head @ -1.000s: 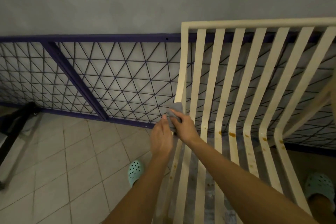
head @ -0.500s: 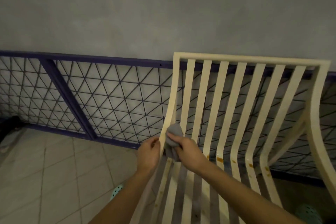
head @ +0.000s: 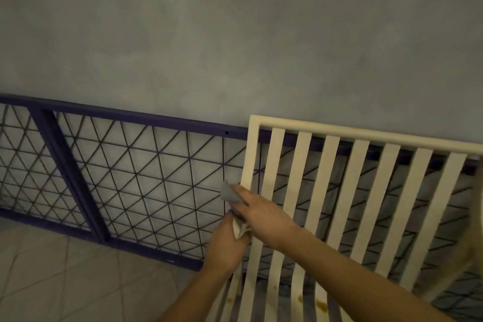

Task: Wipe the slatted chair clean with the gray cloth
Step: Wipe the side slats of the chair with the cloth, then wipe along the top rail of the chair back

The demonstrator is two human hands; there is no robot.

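The cream slatted chair (head: 350, 191) fills the lower right, its backrest leaning toward the wall. Orange-brown stains mark the slats near the bottom edge. My right hand (head: 261, 210) presses the gray cloth (head: 229, 192) with straight fingers against the outer side of the backrest's left post. My left hand (head: 226, 243) grips the same post just below the cloth. Most of the cloth is hidden under my right hand.
A purple metal frame with triangular wire mesh (head: 136, 172) leans on the gray wall (head: 235, 34) behind the chair. Pale floor tiles (head: 65, 282) lie at the lower left.
The view has tilted upward, so the floor and shoes have dropped out. My right hand has slid the cloth up the left post, its fingers now straighter; my left hand has followed below it.
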